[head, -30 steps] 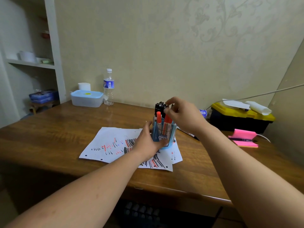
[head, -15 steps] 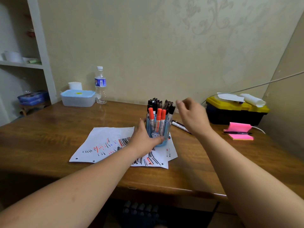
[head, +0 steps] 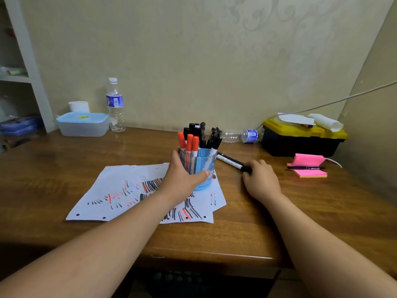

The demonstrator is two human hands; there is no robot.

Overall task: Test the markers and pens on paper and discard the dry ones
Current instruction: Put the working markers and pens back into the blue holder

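Brown wood makes up the desk (head: 279, 222), and a blue cup (head: 204, 168) is stood on it, on the right part of some scribbled paper sheets (head: 120, 190). The cup is filled with upright orange-capped markers (head: 189, 143) on its left side and black pens (head: 211, 136) at its back and right. The cup is gripped from the near left by the left hand (head: 182, 179), with the thumb laid across its front and the fingers wrapped behind.

Just right of the cup a black marker (head: 231, 161) is laid slantwise on the desk. Its near end is held under the curled fingers of the right hand (head: 261, 179).

Behind the cup an empty bottle (head: 238, 136) is laid on its side. Further right, a black and yellow toolbox (head: 300, 143) is set against the wall, with pink sticky notes (head: 307, 166) in front of it and a pen (head: 306, 167) laid across them. Well to the cup's left, at the back, an upright water bottle (head: 115, 106) is placed beside a lidded plastic box (head: 82, 125).
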